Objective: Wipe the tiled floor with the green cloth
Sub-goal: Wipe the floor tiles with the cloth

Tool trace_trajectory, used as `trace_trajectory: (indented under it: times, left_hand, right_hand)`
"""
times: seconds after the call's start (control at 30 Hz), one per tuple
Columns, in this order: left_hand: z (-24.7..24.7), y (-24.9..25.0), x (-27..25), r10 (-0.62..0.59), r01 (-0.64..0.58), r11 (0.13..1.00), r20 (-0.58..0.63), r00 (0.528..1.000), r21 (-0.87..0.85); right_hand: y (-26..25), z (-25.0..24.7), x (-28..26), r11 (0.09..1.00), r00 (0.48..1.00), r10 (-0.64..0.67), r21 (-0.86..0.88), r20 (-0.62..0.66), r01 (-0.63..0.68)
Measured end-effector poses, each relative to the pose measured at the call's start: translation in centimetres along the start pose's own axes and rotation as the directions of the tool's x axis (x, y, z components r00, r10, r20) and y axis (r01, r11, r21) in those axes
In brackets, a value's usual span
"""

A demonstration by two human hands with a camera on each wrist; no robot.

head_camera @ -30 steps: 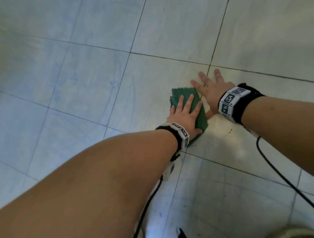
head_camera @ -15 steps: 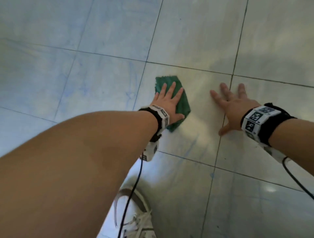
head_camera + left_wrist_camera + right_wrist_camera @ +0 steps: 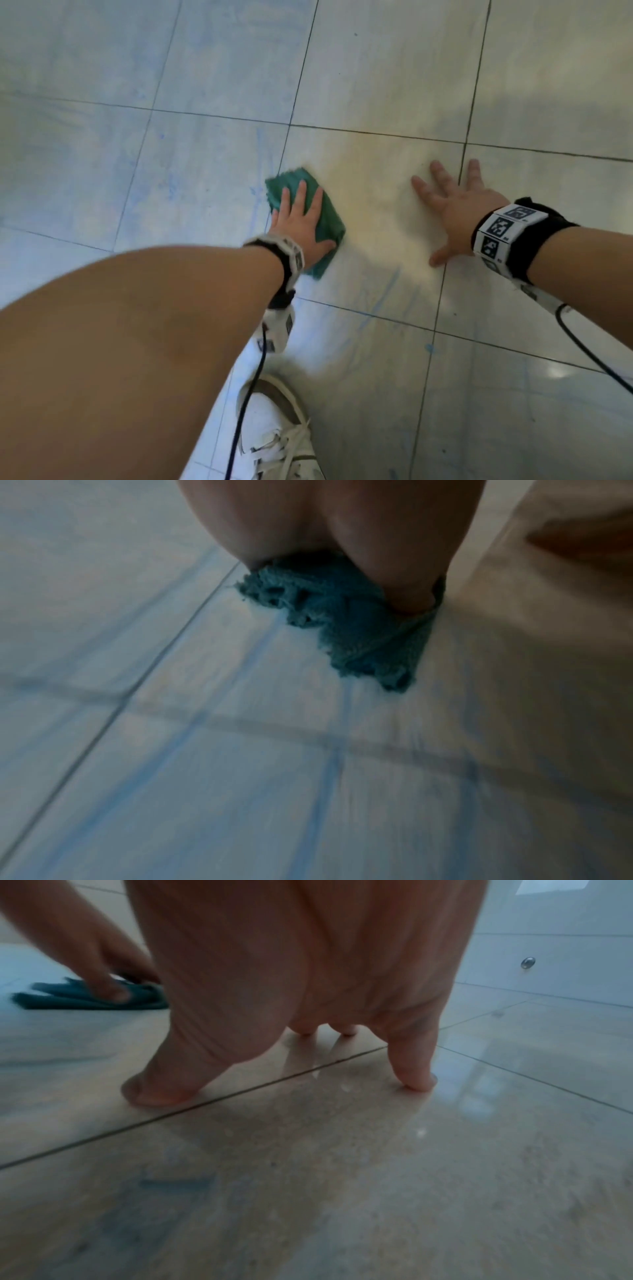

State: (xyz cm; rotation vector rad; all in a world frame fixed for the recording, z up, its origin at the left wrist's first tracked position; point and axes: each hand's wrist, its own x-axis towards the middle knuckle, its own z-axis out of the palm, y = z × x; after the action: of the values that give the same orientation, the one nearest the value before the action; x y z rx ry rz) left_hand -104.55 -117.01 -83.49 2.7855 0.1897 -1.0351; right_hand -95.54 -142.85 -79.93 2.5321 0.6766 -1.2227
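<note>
The folded green cloth (image 3: pixel 327 217) lies flat on the pale tiled floor (image 3: pixel 373 178), beside a grout line. My left hand (image 3: pixel 301 222) presses down on it with straight fingers spread over its top. The left wrist view shows the cloth (image 3: pixel 356 620) bunched under the heel of the left hand (image 3: pixel 394 550). My right hand (image 3: pixel 452 209) is planted flat on the bare tile to the right, fingers splayed, apart from the cloth. From the right wrist, the right hand (image 3: pixel 308 1001) props on its fingertips (image 3: pixel 414 1080), with the cloth (image 3: pixel 89 996) far left.
A white laced shoe (image 3: pixel 284 435) stands on the floor near the bottom, just below my left forearm. Black cables (image 3: pixel 243 411) hang from both wrist cameras. Faint blue streaks (image 3: pixel 387 294) mark the tiles. A wall with a small metal fitting (image 3: pixel 527 962) rises beyond my right hand.
My left hand has slid the cloth leftward, away from the right hand, toward the grout line. The right hand stays planted on the tile. The shoe has come further into view.
</note>
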Motion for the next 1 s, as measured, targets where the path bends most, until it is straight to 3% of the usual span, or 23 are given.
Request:
trace_trajectory:
  times: [0.17,0.3,0.53,0.63,0.83,1.0]
  left_hand:
    - [4.6,0.0,-5.1,-0.02,0.02,1.0,0.058,0.998,-0.008]
    - [2.7,-0.1,-2.5,0.028,-0.03,0.999,0.066,0.997,0.028]
    - [-4.9,0.1,5.5,-0.024,0.024,1.0,-0.007,1.0,0.009]
    - [-6.6,-0.3,6.9,0.024,-0.023,0.998,-0.009,1.0,0.065]
    - [-6.7,-0.4,6.7,0.083,-0.082,0.994,-0.012,0.996,0.075]
    - [-2.7,-0.5,2.7,0.108,-0.111,0.991,0.047,0.993,0.072]
  right_hand:
    - [0.0,0.0,0.1,1.0,1.0,-0.019,-0.023,-0.005,0.019]
    - [0.2,0.2,0.4,0.999,1.0,-0.029,-0.04,-0.002,0.029]
    - [0.6,0.1,0.6,0.998,0.999,-0.043,-0.045,0.009,0.043]
    - [0.7,0.1,0.7,0.997,0.998,-0.056,-0.046,0.016,0.056]
    - [0.7,-0.1,0.8,0.996,0.996,-0.084,-0.021,0.021,0.084]
    - [0.6,-0.1,0.8,0.997,0.997,-0.08,0.003,0.015,0.08]
